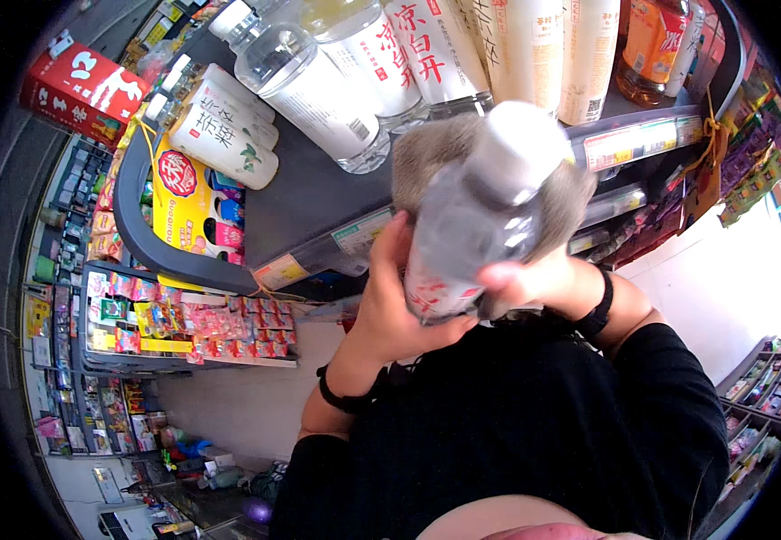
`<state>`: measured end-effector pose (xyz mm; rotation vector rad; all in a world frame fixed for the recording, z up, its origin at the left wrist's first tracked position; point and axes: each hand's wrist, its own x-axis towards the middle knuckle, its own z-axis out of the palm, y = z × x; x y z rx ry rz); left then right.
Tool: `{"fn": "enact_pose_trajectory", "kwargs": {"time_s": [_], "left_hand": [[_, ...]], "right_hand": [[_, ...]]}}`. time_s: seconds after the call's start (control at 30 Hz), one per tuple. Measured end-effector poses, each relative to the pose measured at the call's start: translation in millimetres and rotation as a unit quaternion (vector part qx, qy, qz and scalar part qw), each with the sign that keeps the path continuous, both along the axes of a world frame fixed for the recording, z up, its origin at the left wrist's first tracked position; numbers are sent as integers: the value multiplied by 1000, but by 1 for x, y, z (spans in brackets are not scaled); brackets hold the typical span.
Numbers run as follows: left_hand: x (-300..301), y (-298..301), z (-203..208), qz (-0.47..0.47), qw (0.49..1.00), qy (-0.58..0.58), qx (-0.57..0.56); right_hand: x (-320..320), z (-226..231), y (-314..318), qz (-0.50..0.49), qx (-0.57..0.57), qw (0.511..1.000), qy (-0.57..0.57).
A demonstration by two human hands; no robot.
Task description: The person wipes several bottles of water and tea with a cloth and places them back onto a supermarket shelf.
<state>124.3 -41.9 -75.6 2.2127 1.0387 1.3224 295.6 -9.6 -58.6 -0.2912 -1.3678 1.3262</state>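
Note:
A clear plastic water bottle [476, 238] with a white cap is held tilted in front of my chest, its cap pointing up and right. My left hand [388, 306] grips the lower left side and base of the bottle. A grey-brown cloth [435, 148] wraps behind the bottle and shows on both sides of it. My right hand [534, 279] is closed on the cloth against the bottle's right side, thumb in front; its other fingers are mostly hidden.
A dark shelf [296, 216] ahead bears large clear bottles [323, 103], white-labelled bottles [224, 135] and orange drinks [651, 45]. Price strips [638, 144] line its edge. A candy rack [192, 315] stands left, beyond it a red box [84, 90]. Hanging snack packets [764, 162] are at right.

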Motion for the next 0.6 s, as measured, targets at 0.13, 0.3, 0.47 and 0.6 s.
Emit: {"fn": "enact_pose_trajectory", "kwargs": {"time_s": [0.13,0.3,0.47,0.6], "left_hand": [[-14,0,-1,-155,918,-187,-313],[-7,-5,12,-30,999,-33,-28],[-3,1,16,-38,994,-94,29],[-8,-7,23,120,983,86,106]], "right_hand": [[3,19,5,-3,-73,989,132],[-28,17,-3,-46,56,996,60],[-23,15,1,-52,148,986,-52],[-19,31,9,-107,43,988,106]]}}
